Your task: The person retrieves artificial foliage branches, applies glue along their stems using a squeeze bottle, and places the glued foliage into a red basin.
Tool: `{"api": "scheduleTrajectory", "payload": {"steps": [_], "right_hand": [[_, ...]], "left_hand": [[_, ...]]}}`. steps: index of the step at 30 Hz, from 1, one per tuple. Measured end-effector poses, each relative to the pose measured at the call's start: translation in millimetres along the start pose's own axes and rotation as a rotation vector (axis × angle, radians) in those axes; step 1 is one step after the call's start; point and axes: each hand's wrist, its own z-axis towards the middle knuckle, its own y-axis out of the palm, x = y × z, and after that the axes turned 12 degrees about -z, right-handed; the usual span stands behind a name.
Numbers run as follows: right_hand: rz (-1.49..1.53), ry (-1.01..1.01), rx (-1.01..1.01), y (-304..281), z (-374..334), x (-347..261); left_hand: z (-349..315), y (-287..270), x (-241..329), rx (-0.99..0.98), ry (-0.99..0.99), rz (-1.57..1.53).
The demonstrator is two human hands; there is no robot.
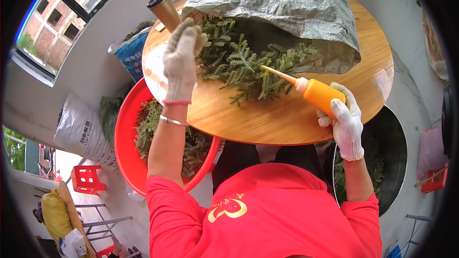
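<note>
My right hand (348, 123), in a white knit glove, grips an orange squeeze bottle (324, 96) with a long tapered nozzle. The bottle is tilted so its tip points left, over green fir-like sprigs (244, 59). Raised at the left of these sprigs is my gloved left hand (180, 56), its fingers drawn together; anything between them is too small to make out. The sprigs spill from the mouth of a grey woven sack (277, 0) lying on a round wooden table (229, 124).
A brown tumbler (165, 10) with a black lid stands beyond my left hand. Below the table's left edge is a red basin (125, 134) of sprigs, and at the right a dark round tub (394, 148) holds more. White sacks (83, 126) and a red stool (87, 179) are farther left.
</note>
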Motion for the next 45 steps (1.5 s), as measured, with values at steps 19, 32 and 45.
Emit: {"api": "scheduleTrajectory", "payload": {"steps": [19,32,45], "right_hand": [[0.081,0.007,-0.136,6,17,1],[-0.216,0.126,-0.246,66,114,-5],[-0.185,0.102,-0.106,14,34,-18]], "left_hand": [[47,-71,9,-0.303,0.585,1.752],[3,-67,68,-0.007,-0.225,0.634],[-136,-46,44,0.084,-0.941,-0.231]]}}
